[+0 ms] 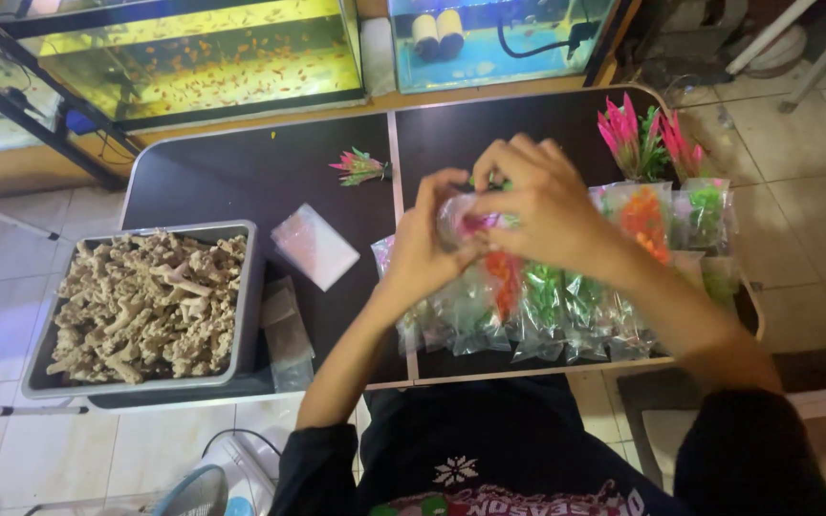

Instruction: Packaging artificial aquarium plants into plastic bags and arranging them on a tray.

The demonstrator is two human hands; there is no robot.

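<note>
Dark table [270,177] stands on a tiled floor, with two fish tanks [203,62] behind it. Left hand [424,250] and right hand [537,205] meet above the table's middle, both closed on a small clear bag [461,222] holding something pink (contents otherwise unclear); the fingers pinch it from either side. Beneath the hands lies a row of filled bags [547,306] with green and orange plastic plants. Loose pink plants [638,139] stand at the far right; one small plant [360,167] lies apart near centre. Grey tray [249,287] of pale coral pieces sits at left, an empty-bag stack [315,246] beside it.
</note>
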